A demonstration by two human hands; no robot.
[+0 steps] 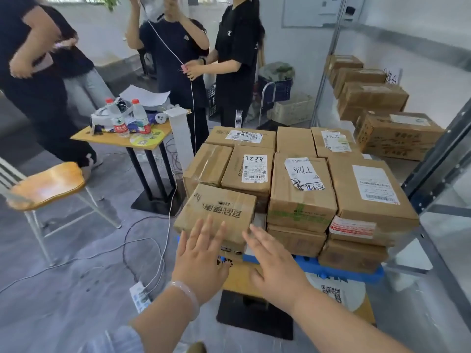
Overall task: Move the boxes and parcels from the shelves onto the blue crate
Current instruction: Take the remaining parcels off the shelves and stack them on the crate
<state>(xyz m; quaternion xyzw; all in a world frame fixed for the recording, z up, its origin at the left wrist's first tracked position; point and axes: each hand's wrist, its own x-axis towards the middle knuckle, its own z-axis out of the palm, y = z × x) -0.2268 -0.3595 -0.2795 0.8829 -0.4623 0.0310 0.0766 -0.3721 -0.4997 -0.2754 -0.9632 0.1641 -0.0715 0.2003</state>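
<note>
Several brown cardboard boxes are stacked on the blue crate, which rests on a small yellow table. The nearest box, printed with dark characters, sits at the stack's front left corner. My left hand is open just in front of it, fingers spread, holding nothing. My right hand is open beside it, fingers pointing at the same box's front right corner. Whether the fingertips touch the box is unclear. More boxes stand in a row on the metal shelf at the right.
Three people stand at the back by a yellow side table with two water bottles and papers. A wooden chair stands at the left. Cables and a power strip lie on the grey floor near my left arm.
</note>
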